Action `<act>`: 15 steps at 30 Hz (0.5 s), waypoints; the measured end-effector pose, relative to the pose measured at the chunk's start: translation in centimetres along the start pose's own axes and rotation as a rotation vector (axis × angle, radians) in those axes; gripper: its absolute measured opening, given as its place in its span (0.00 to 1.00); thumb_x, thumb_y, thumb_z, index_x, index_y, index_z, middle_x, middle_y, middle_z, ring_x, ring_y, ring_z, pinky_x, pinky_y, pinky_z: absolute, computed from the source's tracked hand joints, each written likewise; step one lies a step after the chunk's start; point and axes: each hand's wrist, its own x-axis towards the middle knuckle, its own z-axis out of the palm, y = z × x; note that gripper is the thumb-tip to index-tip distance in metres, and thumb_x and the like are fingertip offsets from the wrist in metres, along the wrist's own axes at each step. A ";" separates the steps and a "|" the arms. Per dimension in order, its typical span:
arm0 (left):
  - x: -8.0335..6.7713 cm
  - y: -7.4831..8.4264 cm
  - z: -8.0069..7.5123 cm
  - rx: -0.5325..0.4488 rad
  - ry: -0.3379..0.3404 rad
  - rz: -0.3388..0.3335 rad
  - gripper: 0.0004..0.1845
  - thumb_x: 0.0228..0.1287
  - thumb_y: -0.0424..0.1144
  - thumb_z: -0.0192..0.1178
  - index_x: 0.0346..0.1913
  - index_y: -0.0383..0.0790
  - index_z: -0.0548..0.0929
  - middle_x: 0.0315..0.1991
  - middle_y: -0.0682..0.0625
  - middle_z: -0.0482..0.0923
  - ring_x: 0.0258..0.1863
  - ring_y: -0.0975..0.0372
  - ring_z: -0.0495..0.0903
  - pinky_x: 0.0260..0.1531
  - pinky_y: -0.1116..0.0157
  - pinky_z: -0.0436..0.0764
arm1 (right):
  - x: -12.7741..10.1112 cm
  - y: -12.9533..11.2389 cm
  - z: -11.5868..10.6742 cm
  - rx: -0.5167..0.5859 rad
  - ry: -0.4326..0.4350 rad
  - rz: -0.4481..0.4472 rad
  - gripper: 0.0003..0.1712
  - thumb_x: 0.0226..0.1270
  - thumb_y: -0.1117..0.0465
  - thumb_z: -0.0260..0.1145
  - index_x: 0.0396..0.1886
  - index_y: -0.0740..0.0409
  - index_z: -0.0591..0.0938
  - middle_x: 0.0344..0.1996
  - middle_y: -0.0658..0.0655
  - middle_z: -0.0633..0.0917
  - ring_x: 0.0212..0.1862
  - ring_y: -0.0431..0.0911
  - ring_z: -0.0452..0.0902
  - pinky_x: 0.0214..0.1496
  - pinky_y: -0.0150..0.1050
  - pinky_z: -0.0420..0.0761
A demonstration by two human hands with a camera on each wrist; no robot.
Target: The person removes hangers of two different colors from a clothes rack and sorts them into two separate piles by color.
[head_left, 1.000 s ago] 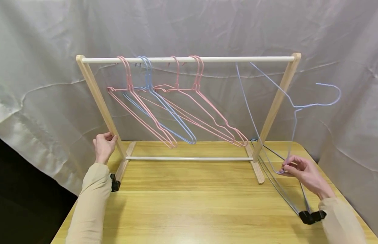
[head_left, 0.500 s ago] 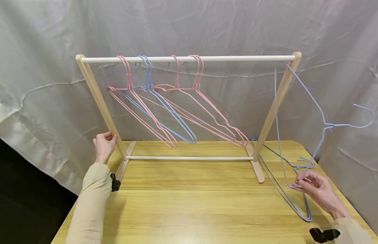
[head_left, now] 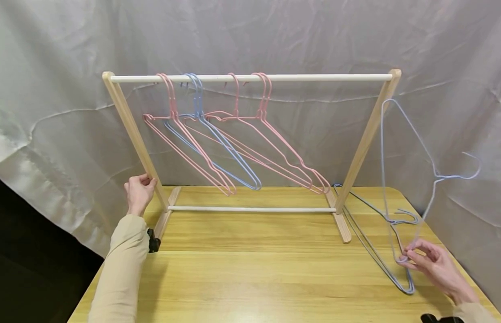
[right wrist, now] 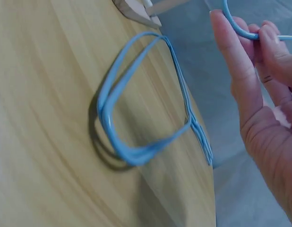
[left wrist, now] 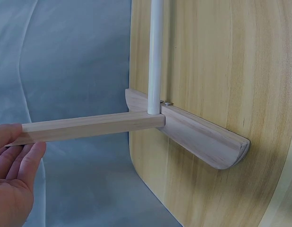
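Wooden uprights and white dowels make up the small rack (head_left: 250,78) that stands on the far half of the table (head_left: 250,269). We note the left hand (head_left: 138,192) wrapped round the foot of the rack's left upright (head_left: 133,134); in the left wrist view its fingers (left wrist: 30,158) curl under the wood, and we judge this grip to be there to steady the light frame. On the left half of the top rail hang the pink hangers (head_left: 270,143) and the blue hangers (head_left: 218,143), hooks over the dowel and bodies slanting down to the right, close together and overlapping. The right half of the rail carries nothing. Our right hand (head_left: 434,267) is at the near right corner of the table, outside the rack's right upright (head_left: 365,139). It pinches one corner of a pale blue wire hanger (head_left: 412,134) between thumb and fingertips (right wrist: 269,38), so that the hanger stands on end above the hand, its hook (head_left: 464,168) pointing right and clear of the rack. We judge that a corner grip leaves the hook free. Flat on the table, just left of that hand, lies a stack of further blue hangers (head_left: 380,251), one end near the rack's right foot (head_left: 341,226), placed within reach. Grey cloth (head_left: 250,36) hangs behind.
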 end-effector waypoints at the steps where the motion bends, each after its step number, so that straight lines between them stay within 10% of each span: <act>1: 0.0 0.0 0.0 -0.003 -0.003 -0.004 0.18 0.72 0.36 0.57 0.57 0.27 0.83 0.53 0.29 0.82 0.68 0.41 0.60 0.64 0.46 0.58 | -0.3 -0.1 -0.1 -0.020 0.012 0.006 0.26 0.70 0.87 0.35 0.50 0.70 0.78 0.51 0.57 0.85 0.54 0.48 0.86 0.55 0.42 0.84; 15: 0.0 0.0 0.0 -0.011 -0.011 -0.009 0.18 0.71 0.35 0.58 0.57 0.26 0.82 0.53 0.29 0.81 0.68 0.41 0.59 0.63 0.46 0.57 | -3.3 -0.6 -1.7 -0.140 0.200 0.190 0.23 0.71 0.84 0.46 0.46 0.65 0.84 0.44 0.49 0.86 0.45 0.44 0.88 0.46 0.40 0.86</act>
